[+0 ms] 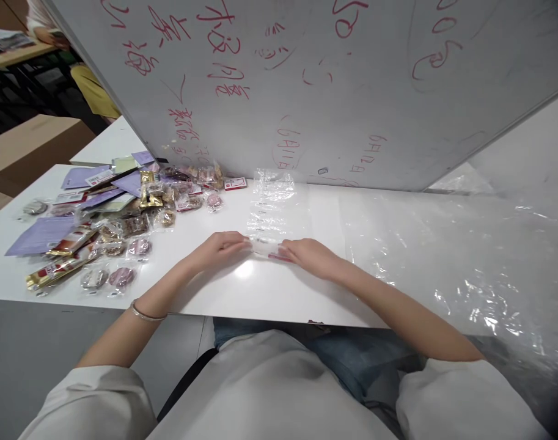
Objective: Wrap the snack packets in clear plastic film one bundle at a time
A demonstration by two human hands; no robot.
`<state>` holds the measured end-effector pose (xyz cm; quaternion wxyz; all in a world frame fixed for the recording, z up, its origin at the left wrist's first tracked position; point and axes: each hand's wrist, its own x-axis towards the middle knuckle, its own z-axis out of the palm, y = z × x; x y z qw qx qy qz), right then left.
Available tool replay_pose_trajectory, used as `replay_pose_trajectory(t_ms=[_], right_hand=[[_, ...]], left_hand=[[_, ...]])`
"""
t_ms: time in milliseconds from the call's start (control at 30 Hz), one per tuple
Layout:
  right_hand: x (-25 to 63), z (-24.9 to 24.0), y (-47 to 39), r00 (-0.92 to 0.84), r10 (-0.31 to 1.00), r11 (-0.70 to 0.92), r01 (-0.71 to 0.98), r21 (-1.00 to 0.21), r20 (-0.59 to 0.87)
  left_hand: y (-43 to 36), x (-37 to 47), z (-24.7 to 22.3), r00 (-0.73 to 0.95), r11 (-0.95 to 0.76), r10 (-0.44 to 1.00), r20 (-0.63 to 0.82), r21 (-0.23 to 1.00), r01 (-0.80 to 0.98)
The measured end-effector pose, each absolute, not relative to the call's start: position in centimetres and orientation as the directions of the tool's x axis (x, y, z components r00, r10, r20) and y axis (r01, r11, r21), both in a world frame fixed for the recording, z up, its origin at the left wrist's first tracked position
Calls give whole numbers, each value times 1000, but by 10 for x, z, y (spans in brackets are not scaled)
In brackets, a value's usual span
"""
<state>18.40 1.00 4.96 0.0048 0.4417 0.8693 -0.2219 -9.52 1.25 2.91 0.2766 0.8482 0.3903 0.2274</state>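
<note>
My left hand (226, 244) pinches the left end of a strip of clear plastic film (279, 211), its fingers closed at the near edge. At the right end of that edge, my right hand (308, 253) is also closed on the film. Between the hands the near edge looks folded over, and a thin red-edged piece (280, 257) shows beside my right fingers. What lies inside the fold is hard to make out. The film's far part lies flat on the white table (205, 287), reaching toward the whiteboard.
To the left is a pile of wrapped snacks (111, 244) with purple packets (43, 235). A small red-and-white box (235, 183) lies by the whiteboard (260, 91). Wide clear plastic sheeting (444, 256) covers the right side. A cardboard box (35, 150) and a seated person are at far left.
</note>
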Motion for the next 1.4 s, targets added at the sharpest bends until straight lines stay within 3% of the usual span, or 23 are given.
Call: replay_pose_trajectory(t_ms=[67, 100, 167, 267, 367, 500, 633, 767, 867, 967, 1033, 1133, 1200, 1267, 1333, 1400], right_hand=[[191, 55, 26, -577, 780, 408, 763, -502, -243], [193, 55, 35, -572, 781, 369, 746, -554, -250], [195, 50, 53, -571, 779, 294, 698, -653, -259], [194, 37, 76, -571, 768, 199, 643, -739, -290], [190, 28, 90, -596, 737, 177, 625, -760, -319], [187, 28, 96, -602, 720, 193, 651, -734, -344], [183, 33, 98, -531, 787, 230, 726, -649, -314], [188, 40, 90, -405, 898, 259, 805, -534, -175], [202, 44, 73, -496, 868, 440, 753, -489, 17], [219, 46, 54, -700, 714, 599, 602, -528, 13], [226, 43, 47, -703, 708, 536, 596, -597, -65], [226, 36, 49, -578, 806, 361, 654, -665, -131], [221, 29, 54, -473, 864, 268, 724, -635, -174], [215, 22, 57, -381, 910, 243, 807, -538, -161], [213, 15, 57, -344, 939, 298, 849, -437, -26], [214, 10, 54, -426, 890, 454, 800, -392, 163]], left_hand=[[5, -90, 28, 323, -491, 871, 371, 616, 616], [0, -86, 27, 232, -508, 840, 491, 561, 653], [-7, -76, 23, 326, -640, 710, 624, 378, 669], [-7, -55, 16, 717, -845, 509, 477, 122, 520], [5, -32, 9, 761, -827, 534, 367, 43, 560], [21, -12, 5, 765, -793, 593, 249, 19, 609], [27, -4, 8, 781, -789, 605, 155, -15, 614], [35, 0, 13, 767, -772, 634, 95, 42, 634], [43, -3, 19, 722, -726, 686, 88, 135, 674], [51, -10, 25, 671, -664, 739, 61, 232, 711], [54, -14, 27, 632, -610, 774, 33, 310, 730], [54, -15, 24, 581, -524, 814, -7, 424, 739], [51, -14, 21, 548, -513, 836, 35, 404, 757], [47, -13, 19, 596, -603, 792, 131, 310, 735], [44, -15, 18, 702, -725, 687, 187, 234, 648], [43, -18, 19, 758, -772, 630, 170, 243, 587]])
